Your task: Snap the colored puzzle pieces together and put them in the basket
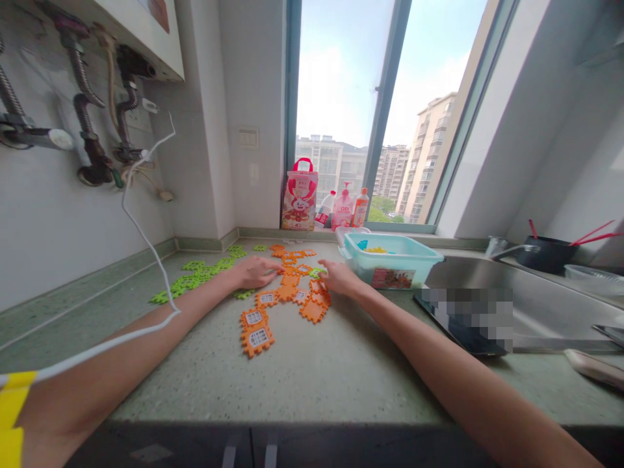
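Observation:
My right hand (338,278) pinches a small lime-green interlocking plastic tile (316,273) at the right side of the orange tiles. Beside them on the left, my left hand (257,272) lies low over the counter, fingers stretched out and fingertips touching the edge of an orange tile. Notched orange interlocking tiles (289,286) spread over the counter between my hands; several have white window-like inserts (259,338). Many green interlocking tiles (195,276) lie to the left, partly hidden by my left forearm.
A light-blue plastic tub (394,250) with yellow and blue pieces stands right of my right hand. A dark tablet-like object (453,325) lies by the steel sink (560,305). A white cable (146,240) hangs across my left forearm. Bottles (344,209) and a bag (299,201) line the windowsill.

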The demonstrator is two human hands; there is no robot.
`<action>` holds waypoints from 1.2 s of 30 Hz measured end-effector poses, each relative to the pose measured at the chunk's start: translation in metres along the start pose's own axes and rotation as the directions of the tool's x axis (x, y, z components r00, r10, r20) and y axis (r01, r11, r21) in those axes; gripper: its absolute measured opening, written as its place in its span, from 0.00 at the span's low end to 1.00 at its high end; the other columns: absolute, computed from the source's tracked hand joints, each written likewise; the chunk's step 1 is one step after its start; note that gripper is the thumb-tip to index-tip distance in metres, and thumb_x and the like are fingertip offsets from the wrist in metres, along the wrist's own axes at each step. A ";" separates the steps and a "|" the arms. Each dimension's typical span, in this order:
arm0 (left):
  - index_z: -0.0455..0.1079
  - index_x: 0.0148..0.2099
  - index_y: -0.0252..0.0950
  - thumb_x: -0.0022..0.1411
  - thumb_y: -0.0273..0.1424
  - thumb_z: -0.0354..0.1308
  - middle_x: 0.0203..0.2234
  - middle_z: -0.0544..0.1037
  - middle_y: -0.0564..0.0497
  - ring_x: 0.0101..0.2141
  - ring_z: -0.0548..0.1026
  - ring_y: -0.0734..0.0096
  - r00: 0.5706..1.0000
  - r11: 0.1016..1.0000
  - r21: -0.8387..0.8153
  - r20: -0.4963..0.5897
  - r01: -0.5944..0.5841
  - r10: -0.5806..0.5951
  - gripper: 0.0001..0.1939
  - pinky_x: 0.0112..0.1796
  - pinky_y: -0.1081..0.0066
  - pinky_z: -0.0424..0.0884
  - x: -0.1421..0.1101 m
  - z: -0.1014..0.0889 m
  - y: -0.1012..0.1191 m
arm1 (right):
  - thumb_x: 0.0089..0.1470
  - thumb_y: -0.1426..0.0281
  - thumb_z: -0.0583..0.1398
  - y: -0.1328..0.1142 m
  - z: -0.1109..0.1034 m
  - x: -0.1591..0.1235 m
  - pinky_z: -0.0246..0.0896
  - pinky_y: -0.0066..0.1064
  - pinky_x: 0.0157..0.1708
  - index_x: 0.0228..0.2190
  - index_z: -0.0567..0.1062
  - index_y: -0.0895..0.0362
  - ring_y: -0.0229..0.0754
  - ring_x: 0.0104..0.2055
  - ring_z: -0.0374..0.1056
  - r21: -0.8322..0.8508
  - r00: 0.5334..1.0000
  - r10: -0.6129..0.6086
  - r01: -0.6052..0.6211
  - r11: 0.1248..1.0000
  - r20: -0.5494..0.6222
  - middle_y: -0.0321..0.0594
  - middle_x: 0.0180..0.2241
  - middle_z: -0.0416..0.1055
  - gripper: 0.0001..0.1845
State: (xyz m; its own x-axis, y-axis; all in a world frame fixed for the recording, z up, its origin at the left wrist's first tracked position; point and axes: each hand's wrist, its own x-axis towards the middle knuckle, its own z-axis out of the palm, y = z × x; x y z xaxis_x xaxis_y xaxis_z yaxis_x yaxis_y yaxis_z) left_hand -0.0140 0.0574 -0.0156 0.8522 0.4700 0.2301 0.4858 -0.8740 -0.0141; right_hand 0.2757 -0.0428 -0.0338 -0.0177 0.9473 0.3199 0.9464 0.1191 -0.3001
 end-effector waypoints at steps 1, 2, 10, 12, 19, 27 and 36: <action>0.75 0.61 0.49 0.68 0.36 0.52 0.58 0.78 0.54 0.56 0.77 0.59 1.000 1.000 0.000 -0.007 -0.006 0.006 0.22 0.55 0.66 0.71 0.000 0.001 -0.001 | 0.61 0.66 0.61 0.002 0.002 0.000 0.68 0.40 0.54 0.56 0.77 0.57 0.54 0.55 0.75 -0.006 1.000 -0.004 0.004 1.000 0.009 0.53 0.53 0.78 0.22; 0.75 0.61 0.49 0.68 0.37 0.52 0.57 0.78 0.54 0.55 0.77 0.59 1.000 1.000 0.000 -0.013 -0.010 0.010 0.22 0.54 0.67 0.71 0.001 0.002 -0.001 | 0.61 0.63 0.62 0.005 0.004 0.000 0.69 0.41 0.53 0.54 0.78 0.57 0.54 0.53 0.76 0.009 1.000 -0.008 0.008 1.000 0.008 0.52 0.51 0.79 0.21; 0.73 0.62 0.47 0.67 0.39 0.55 0.59 0.77 0.51 0.53 0.78 0.58 0.995 0.998 0.060 -0.096 0.038 -0.032 0.23 0.55 0.65 0.71 -0.001 0.003 0.001 | 0.52 0.73 0.68 0.015 0.011 0.017 0.74 0.32 0.37 0.48 0.80 0.59 0.42 0.37 0.78 0.450 0.983 0.167 -0.114 0.886 -0.080 0.46 0.40 0.82 0.20; 0.71 0.62 0.47 0.68 0.43 0.56 0.62 0.74 0.51 0.54 0.77 0.57 0.979 0.997 0.049 -0.197 0.053 -0.043 0.23 0.55 0.63 0.71 -0.001 0.000 0.007 | 0.54 0.71 0.66 0.010 0.012 0.019 0.73 0.30 0.32 0.45 0.81 0.59 0.41 0.33 0.77 0.585 0.972 0.210 -0.111 0.803 -0.105 0.45 0.37 0.81 0.16; 0.73 0.59 0.39 0.67 0.52 0.59 0.46 0.82 0.47 0.40 0.79 0.63 0.928 0.938 -0.342 -0.365 -0.060 -0.073 0.28 0.43 0.67 0.72 0.017 -0.005 0.037 | 0.52 0.58 0.67 -0.033 0.018 0.011 0.74 0.31 0.32 0.42 0.81 0.56 0.41 0.33 0.75 0.788 0.968 -0.020 0.216 0.576 -0.251 0.41 0.34 0.79 0.19; 0.75 0.35 0.35 0.67 0.54 0.57 0.25 0.76 0.54 0.26 0.70 0.72 0.948 0.904 -0.420 -0.311 -0.075 -0.066 0.25 0.30 0.73 0.63 0.022 0.000 0.031 | 0.55 0.65 0.63 -0.038 0.021 0.009 0.74 0.33 0.36 0.44 0.81 0.56 0.41 0.36 0.75 0.749 0.966 -0.028 0.217 0.626 -0.256 0.41 0.37 0.80 0.15; 0.68 0.28 0.35 0.67 0.61 0.48 0.20 0.70 0.54 0.23 0.65 0.72 0.961 0.935 -0.355 -0.266 -0.024 -0.076 0.33 0.27 0.72 0.56 0.031 0.012 0.034 | 0.56 0.74 0.57 -0.040 0.039 0.014 0.74 0.34 0.39 0.39 0.81 0.54 0.41 0.34 0.74 0.612 0.951 0.077 0.130 0.780 -0.300 0.39 0.34 0.78 0.13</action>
State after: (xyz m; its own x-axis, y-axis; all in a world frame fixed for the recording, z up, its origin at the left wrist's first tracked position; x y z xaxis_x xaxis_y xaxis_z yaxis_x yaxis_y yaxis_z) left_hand 0.0316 0.0440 -0.0203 0.7300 0.4852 0.4814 0.3646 -0.8721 0.3263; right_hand 0.2248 -0.0225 -0.0520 0.1526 0.8208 0.5505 0.5386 0.3979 -0.7427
